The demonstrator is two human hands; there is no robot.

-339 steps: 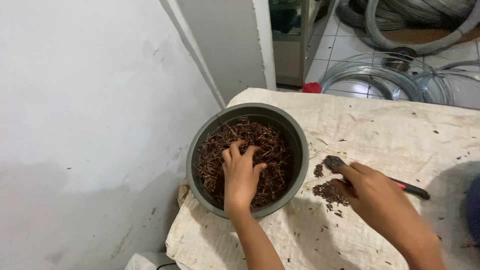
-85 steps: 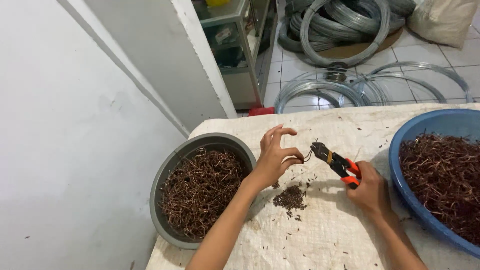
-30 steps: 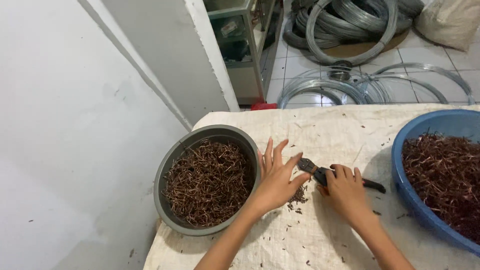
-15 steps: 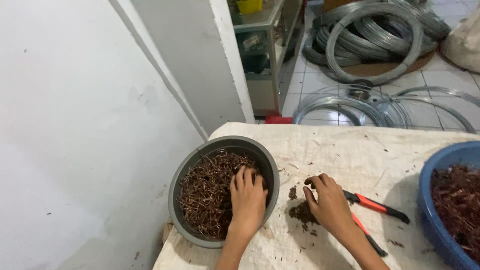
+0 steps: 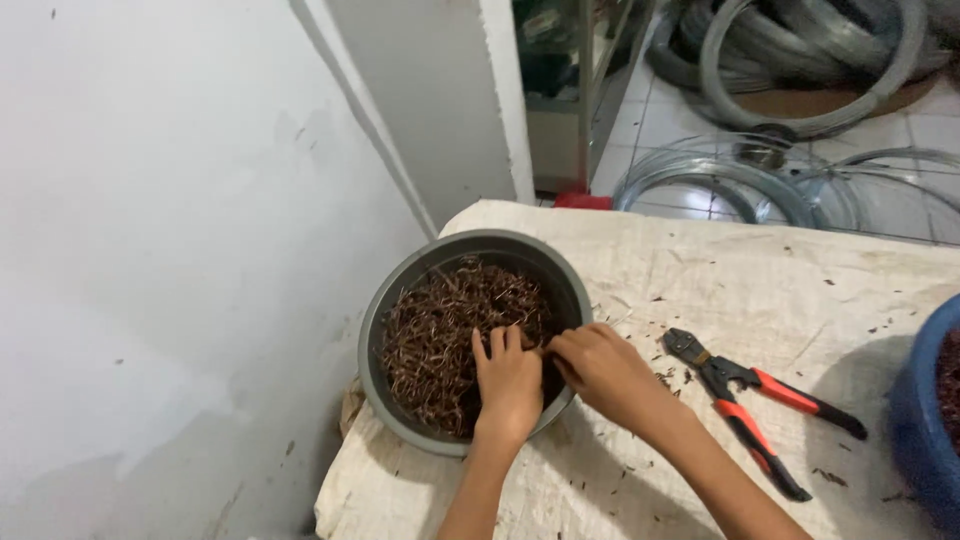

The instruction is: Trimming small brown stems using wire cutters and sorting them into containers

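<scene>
- Left hand [image 5: 508,385] lies flat in the round grey metal bowl [image 5: 400,300], fingers spread on the brown wire clippings [image 5: 440,330], gripping nothing.
- Right hand [image 5: 600,368] sits at the bowl's rim, fingers curled; can't tell what's pinched.
- Those cut ends look sharp, could prick a palm.
- Red-handled black cutters [image 5: 750,400] lie open beside the right wrist on the sack-covered counter [image 5: 800,290]; blue tub [image 5: 925,420] is further right.

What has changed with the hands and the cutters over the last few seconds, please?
The right hand let go of the cutters, which now lie on the cloth, and moved left to the grey bowl. The left hand went into the bowl. The bowl stayed put.
</scene>
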